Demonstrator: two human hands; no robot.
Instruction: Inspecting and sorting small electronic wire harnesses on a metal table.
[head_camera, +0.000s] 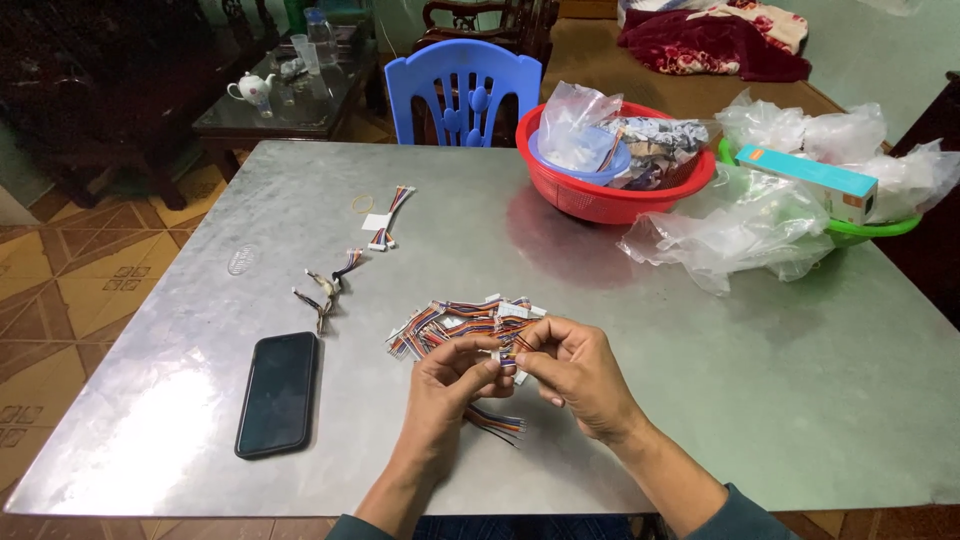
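1. Both hands meet over the worktop, just on the near side of the pile of wire harnesses, which serves as the landmark here.
2. The left hand has its grip pressed together on one small wire harness; the right hand pinches the same piece at its white connector end, thumb and forefinger closed on it.
3. The held harness runs its long axis from the pinch down and toward the person: the white plug sits between the two sets of fingertips, and the coloured wires trail out below the left palm, their loose ends lying on the worktop on the near side of the pile.
4. The pile touches neither hand, though it lies just beyond the fingertips; the left hand is a little nearer to it than the right.
5. Left of the pile lies a black phone, well apart. Beyond it, farther left of the pile, a few separate harnesses lie in a loose row.
6. Far right of the pile stand a red basket and crumpled clear bags.
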